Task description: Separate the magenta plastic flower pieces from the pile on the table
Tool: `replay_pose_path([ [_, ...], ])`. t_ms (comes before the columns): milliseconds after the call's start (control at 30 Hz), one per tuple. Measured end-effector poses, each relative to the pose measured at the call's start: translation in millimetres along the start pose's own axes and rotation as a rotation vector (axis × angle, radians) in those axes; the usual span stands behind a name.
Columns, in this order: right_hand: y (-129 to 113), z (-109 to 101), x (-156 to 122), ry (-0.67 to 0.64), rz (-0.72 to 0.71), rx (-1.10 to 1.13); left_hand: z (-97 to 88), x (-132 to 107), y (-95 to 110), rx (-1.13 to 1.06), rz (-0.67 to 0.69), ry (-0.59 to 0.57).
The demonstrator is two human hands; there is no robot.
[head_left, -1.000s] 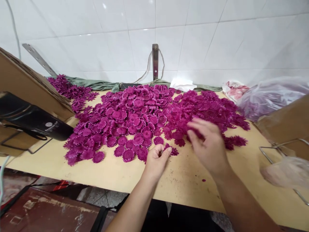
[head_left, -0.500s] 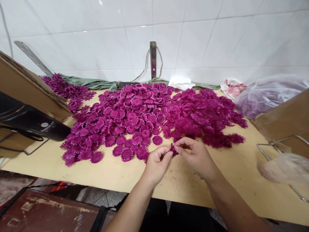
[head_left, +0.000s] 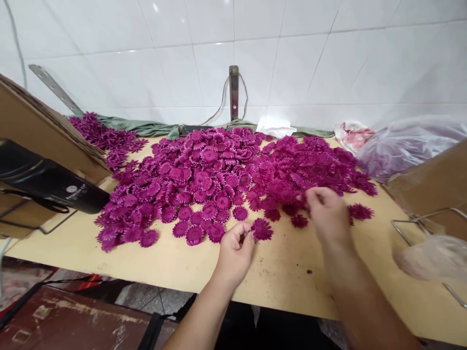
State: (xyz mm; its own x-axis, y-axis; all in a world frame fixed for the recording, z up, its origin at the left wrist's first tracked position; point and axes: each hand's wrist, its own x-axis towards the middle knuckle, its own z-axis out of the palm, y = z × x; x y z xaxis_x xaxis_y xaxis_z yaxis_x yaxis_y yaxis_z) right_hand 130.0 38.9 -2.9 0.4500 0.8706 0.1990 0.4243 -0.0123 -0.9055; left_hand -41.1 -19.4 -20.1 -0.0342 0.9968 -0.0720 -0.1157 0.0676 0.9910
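The left hand (head_left: 235, 252) holds one purple flower (head_left: 261, 229) at its edge, fingers (head_left: 245, 237) pinched together on it, just above the bare tabletop (head_left: 284, 272) near the front edge. The flower sits just in front of the big left pile (head_left: 189, 180) of ridged purple flowers. The right hand (head_left: 328, 214) lies at the near edge of the right pile (head_left: 310, 163), fingers curled down among the flowers. It is blurred, so I cannot tell whether they grip anything. A loose flower (head_left: 299, 221) lies just left of it. A smaller pile (head_left: 104, 136) lies far left by a cardboard sheet (head_left: 44, 126), with a black bottle (head_left: 47, 182) below it. A plastic bag (head_left: 408, 143) rests at the far right.
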Motion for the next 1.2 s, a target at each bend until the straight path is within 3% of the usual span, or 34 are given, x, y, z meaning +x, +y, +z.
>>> replay_pose_path([
  [67,3.6,-9.1,17.5,0.049,-0.032,0.006,-2.7,-1.4,-0.2,-0.016,-0.022,-0.024],
  [233,-11.7,-8.5,30.3,-0.120,-0.183,-0.055,1.2,2.6,3.9,-0.074,-0.028,-0.078],
  [333,-23.1,-4.3,10.7,-0.123,-0.310,-0.145,4.2,6.3,6.0,-0.104,-0.027,-0.056],
  [467,-27.9,-3.4,-32.0,-0.364,-0.419,-0.129,5.5,9.6,4.5,-0.124,-0.064,-0.013],
  [533,-25.9,-1.7,-46.5,-0.411,-0.428,-0.166,6.3,10.1,3.5,-0.133,-0.082,-0.013],
  [700,-16.2,3.7,-50.4,-0.399,-0.410,-0.244,8.5,8.9,4.6,-0.140,-0.112,-0.025],
  [833,-14.4,4.1,-54.9,-0.234,-0.560,-0.267,10.0,8.4,5.2,-0.105,-0.116,-0.022],
  [933,-13.3,5.3,-65.1,-0.197,-0.639,-0.291,10.7,9.1,1.4,-0.054,-0.084,-0.025],
  [1033,-10.1,7.8,-71.7,-0.240,-0.600,-0.320,10.3,8.6,-4.1,0.011,-0.036,-0.034],
  [1200,-7.3,7.1,-69.3,-0.412,-0.387,-0.192,7.7,4.6,-4.5,0.131,0.055,-0.093],
])
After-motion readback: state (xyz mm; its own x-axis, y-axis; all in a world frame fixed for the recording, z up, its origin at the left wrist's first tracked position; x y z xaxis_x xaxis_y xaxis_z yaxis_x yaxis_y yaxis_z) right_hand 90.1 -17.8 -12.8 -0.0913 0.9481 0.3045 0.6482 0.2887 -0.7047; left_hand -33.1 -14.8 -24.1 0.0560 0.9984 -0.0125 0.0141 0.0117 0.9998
